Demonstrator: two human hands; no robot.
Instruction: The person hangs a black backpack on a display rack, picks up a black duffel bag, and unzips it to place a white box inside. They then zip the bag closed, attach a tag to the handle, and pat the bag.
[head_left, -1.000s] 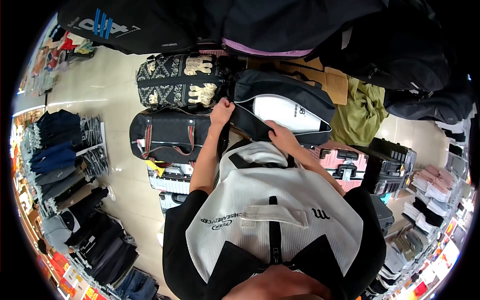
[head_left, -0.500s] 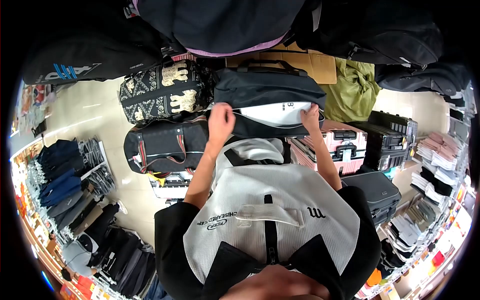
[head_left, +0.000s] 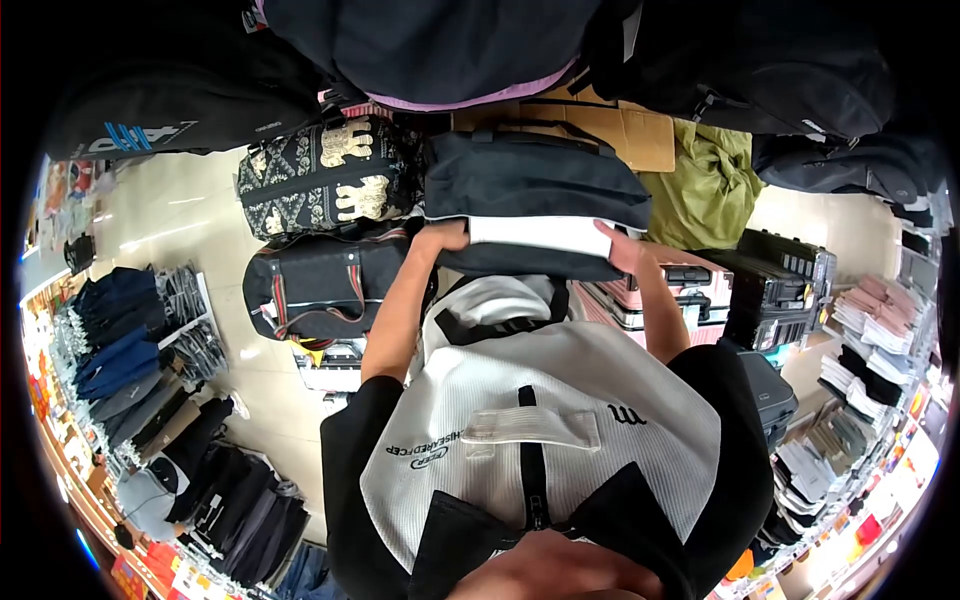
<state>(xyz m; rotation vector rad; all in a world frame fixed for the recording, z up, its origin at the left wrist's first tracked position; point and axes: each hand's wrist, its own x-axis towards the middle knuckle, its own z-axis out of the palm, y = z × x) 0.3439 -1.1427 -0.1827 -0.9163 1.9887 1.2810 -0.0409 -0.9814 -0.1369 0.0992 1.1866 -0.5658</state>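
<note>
A large black bag lies in front of me with its long opening facing me. In that opening shows a plain white piece, its kind hidden by the bag. My left hand is closed at the left end of the white piece, fingers partly hidden in the opening. At the other end my right hand grips with the thumb over the white edge and the other fingers mostly out of sight. The lower side of the bag hangs below the white piece.
An elephant-print bag and a black bag with striped straps stand to the left. On the right are an olive bag, a pink suitcase and a black suitcase. Dark bags hang overhead.
The printed white surface in the opening now shows as a plain white strip. My left hand has moved slightly down to its end; my right hand has shifted slightly lower.
</note>
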